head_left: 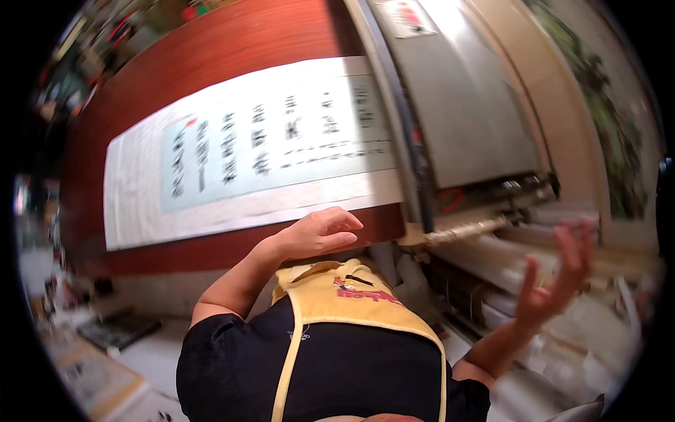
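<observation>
A long paper calligraphy scroll (246, 218) lies spread on the reddish-brown table (246, 39), with dark brushed characters on a pale blue panel and a white border. My left hand (320, 232) hovers by the table's near edge, just below the scroll; its fingers are bent loosely, thumb apart, and nothing shows in it. Out to the right, my right hand (559, 278) is raised with fingers spread and empty, somewhat smeared by motion. It is nearest to the pale rolls on the right.
Right of the table stands a long grey-topped machine or bench (467, 98) with a dark front edge. A wrapped roller (464, 231) juts from its near end. A green painting (605, 119) hangs at far right. Clutter fills the far left corner; a dark flat tray (119, 329) sits lower left.
</observation>
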`<state>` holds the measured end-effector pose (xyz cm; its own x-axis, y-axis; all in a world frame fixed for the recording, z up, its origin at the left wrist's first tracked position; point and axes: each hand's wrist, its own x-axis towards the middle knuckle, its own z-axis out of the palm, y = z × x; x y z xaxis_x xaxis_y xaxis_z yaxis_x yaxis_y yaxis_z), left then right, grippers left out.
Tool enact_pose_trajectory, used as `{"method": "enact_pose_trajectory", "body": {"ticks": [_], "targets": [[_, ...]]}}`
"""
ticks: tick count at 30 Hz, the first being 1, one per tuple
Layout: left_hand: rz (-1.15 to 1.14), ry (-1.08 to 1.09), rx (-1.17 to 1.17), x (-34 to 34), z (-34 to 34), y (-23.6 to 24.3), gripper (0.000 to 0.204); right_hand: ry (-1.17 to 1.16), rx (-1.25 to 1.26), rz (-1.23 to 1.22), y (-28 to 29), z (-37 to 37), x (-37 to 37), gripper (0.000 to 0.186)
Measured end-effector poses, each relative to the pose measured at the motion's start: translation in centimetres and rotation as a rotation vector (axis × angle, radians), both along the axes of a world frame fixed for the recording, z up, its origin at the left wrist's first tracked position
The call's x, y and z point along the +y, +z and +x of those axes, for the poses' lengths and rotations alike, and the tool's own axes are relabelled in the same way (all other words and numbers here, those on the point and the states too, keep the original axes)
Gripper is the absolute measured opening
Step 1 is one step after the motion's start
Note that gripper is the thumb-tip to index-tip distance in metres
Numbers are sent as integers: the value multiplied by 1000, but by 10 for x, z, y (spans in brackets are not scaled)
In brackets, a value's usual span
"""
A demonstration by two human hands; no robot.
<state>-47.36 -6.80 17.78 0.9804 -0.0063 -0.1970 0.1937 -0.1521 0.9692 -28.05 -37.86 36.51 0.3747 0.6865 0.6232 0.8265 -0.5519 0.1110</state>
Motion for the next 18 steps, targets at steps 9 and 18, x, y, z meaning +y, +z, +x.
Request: {"method": "enact_pose_trajectory", "body": {"ticks": [9, 18], "targets": [[647, 807, 65, 29, -198, -99, 36, 610, 1029, -58, -173, -106, 184, 30], [958, 1107, 58, 20, -247, -126, 54, 699, 1056, -272, -231, -118, 200, 21]]}}
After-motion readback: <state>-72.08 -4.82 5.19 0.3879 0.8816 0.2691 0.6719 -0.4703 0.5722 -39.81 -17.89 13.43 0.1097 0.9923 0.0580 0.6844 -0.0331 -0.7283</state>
